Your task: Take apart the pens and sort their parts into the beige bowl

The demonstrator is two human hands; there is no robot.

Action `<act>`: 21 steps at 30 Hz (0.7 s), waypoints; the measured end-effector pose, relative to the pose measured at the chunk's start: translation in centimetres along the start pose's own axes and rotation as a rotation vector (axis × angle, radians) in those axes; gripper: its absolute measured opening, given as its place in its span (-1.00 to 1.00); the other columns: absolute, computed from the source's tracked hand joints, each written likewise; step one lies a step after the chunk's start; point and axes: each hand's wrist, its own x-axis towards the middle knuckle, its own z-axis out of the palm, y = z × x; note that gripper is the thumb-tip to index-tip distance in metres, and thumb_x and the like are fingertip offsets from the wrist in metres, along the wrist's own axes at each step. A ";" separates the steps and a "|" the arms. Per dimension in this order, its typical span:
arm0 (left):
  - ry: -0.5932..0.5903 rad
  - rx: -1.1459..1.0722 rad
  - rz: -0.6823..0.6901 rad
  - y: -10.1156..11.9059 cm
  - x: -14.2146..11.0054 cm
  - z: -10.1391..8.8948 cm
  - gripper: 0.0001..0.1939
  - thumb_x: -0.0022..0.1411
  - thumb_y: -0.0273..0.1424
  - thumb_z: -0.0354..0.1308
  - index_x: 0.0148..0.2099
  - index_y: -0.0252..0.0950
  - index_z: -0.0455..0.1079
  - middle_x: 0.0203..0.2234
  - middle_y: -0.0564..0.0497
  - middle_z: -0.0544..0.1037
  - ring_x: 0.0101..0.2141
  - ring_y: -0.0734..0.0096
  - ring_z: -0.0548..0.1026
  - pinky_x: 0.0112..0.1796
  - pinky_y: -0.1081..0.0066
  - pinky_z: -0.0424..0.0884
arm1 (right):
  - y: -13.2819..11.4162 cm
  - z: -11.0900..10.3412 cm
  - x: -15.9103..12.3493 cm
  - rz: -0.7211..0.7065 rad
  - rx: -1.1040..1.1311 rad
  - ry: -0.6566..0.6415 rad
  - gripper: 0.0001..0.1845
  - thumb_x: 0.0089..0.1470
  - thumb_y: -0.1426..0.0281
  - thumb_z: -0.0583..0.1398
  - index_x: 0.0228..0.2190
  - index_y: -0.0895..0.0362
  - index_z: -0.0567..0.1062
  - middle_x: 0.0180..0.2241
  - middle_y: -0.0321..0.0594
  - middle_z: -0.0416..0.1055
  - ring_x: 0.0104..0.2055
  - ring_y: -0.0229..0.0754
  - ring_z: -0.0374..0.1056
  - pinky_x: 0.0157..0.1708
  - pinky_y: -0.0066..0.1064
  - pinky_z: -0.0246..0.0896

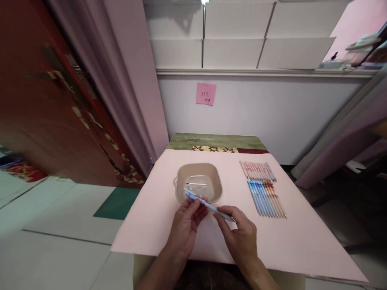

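A light blue pen (211, 207) is held at a slant between my two hands, over the near side of a beige plastic basin (220, 183). My left hand (188, 221) pinches it near its darker blue upper end. On its grey lower end, the fingertips of my right hand (237, 229) are closed. Inside the basin lies a thin white pen refill (198, 184), with some small clear parts that I cannot make out well. Part of the basin's near rim is hidden behind the pen and my left fingers.
Two rows of pens lie to the right: a pinkish row (258, 171) behind, and blue pens (262, 199) beside brown-topped pens (275, 199) in front. They rest on a pink-covered table (302, 237). A wall with a pink note (206, 94) stands behind; a brown door (60, 100) is left.
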 end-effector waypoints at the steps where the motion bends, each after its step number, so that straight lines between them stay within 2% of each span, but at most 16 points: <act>1: -0.003 0.000 0.000 0.0 0.0 0.0 -0.84 0.05 -0.47 0.30 -0.26 -0.34 0.46 -0.30 -0.09 0.61 -0.30 0.41 0.54 -0.22 0.42 0.46 | 0.0 0.0 0.0 -0.003 -0.008 0.007 -0.91 0.08 0.38 0.22 -0.31 0.09 0.48 -0.38 -0.25 0.52 -0.32 -0.18 0.44 -0.31 -0.39 0.33; 9: -0.037 0.020 0.001 -0.5 0.0 0.0 -0.80 0.04 -0.44 0.31 -0.24 -0.36 0.46 -0.31 -0.08 0.60 -0.31 0.40 0.54 -0.23 0.41 0.47 | -0.2 0.1 0.3 -0.066 -0.063 0.052 -0.91 0.06 0.38 0.24 -0.33 0.10 0.53 -0.42 -0.26 0.54 -0.36 -0.22 0.44 -0.33 -0.42 0.33; 16: -0.006 0.051 0.037 -0.5 -0.4 0.5 -0.74 -0.01 -0.45 0.33 -0.22 -0.36 0.45 -0.32 -0.08 0.59 -0.33 0.40 0.54 -0.49 0.59 0.45 | 0.0 0.1 0.1 -0.057 -0.168 0.006 -0.84 0.11 0.31 0.20 -0.38 0.10 0.55 -0.44 -0.21 0.55 -0.42 -0.18 0.43 -0.36 -0.39 0.27; 21: -0.058 -0.007 0.061 -0.8 -0.5 0.9 -0.78 0.02 -0.45 0.32 -0.23 -0.34 0.43 -0.34 -0.05 0.58 -0.27 0.38 0.55 -0.29 0.51 0.51 | 0.2 0.3 0.0 0.012 -0.218 -0.056 -0.71 0.18 0.26 0.11 -0.46 0.10 0.55 -0.54 -0.23 0.51 -0.50 -0.21 0.39 -0.44 -0.44 0.19</act>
